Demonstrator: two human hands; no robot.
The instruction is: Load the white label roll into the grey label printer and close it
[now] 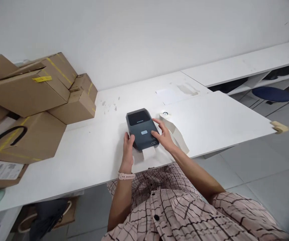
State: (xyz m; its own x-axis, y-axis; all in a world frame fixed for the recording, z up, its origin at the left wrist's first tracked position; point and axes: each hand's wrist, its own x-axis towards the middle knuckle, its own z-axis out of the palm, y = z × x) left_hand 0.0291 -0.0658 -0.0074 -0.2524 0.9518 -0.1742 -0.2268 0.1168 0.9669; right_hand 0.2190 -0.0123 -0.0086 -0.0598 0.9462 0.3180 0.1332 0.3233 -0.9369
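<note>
A dark grey label printer sits on the white table close to its front edge. From its near end a short white paper strip sticks out. My left hand grips the printer's left side, thumb on the near left edge. On the right side, my right hand clasps it, with the thumb on the top face and the index finger along the edge. Beside the printer on the right stands a small roll of paper, its loose band curling toward the table edge.
Cardboard boxes are stacked at the left, with a black cable loop on one. White sheets lie toward the wall. A yellowish foam guard covers the right corner. A blue stool stands beyond. A dark bag is below.
</note>
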